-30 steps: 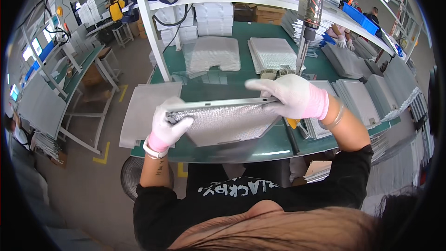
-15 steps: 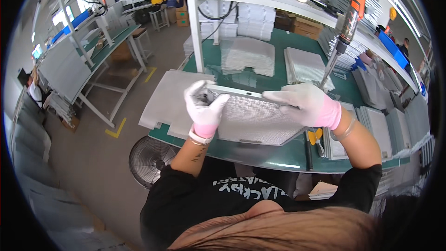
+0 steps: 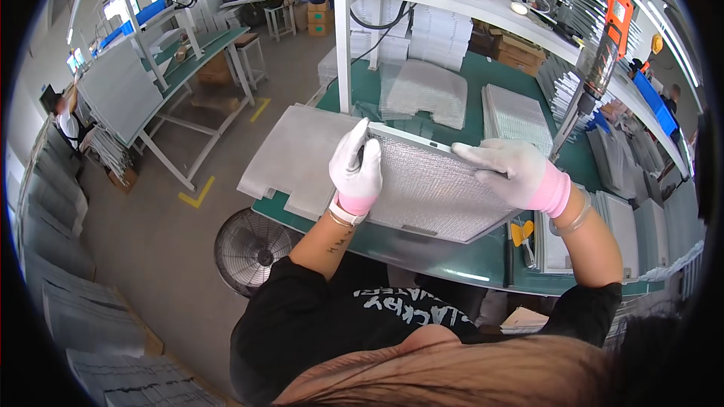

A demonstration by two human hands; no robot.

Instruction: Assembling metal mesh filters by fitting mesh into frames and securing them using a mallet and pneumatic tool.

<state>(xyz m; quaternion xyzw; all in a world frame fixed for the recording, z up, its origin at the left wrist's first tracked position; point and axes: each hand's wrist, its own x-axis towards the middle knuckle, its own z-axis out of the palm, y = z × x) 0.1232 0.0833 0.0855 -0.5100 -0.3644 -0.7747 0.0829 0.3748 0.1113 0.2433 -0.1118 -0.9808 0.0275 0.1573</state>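
Observation:
A silvery framed mesh filter panel [image 3: 445,185] is held up on a slant above the green worktable [image 3: 494,256], its lower edge near the table's front. At its left end, my gloved left hand [image 3: 357,169] closes around the frame near the upper corner. My gloved right hand [image 3: 516,172] grips the upper edge toward the right, with fingers along the frame. Both gloves are white with pink cuffs. Under and left of the panel lie flat grey sheets [image 3: 290,154]. A yellow-handled tool [image 3: 520,233] rests on the table below my right wrist.
An orange power screwdriver [image 3: 617,26] hangs at the right. Stacked mesh sheets [image 3: 426,94] and more panels [image 3: 516,117] stand farther back under a white shelf [image 3: 452,0]. A white post [image 3: 342,38] rises behind my left hand. A floor fan [image 3: 256,252] stands at the left.
My left hand has shifted from a spread-thumb hold to a closer grip along the panel's left end. More of the mesh face shows. The whole view has swung slightly left.

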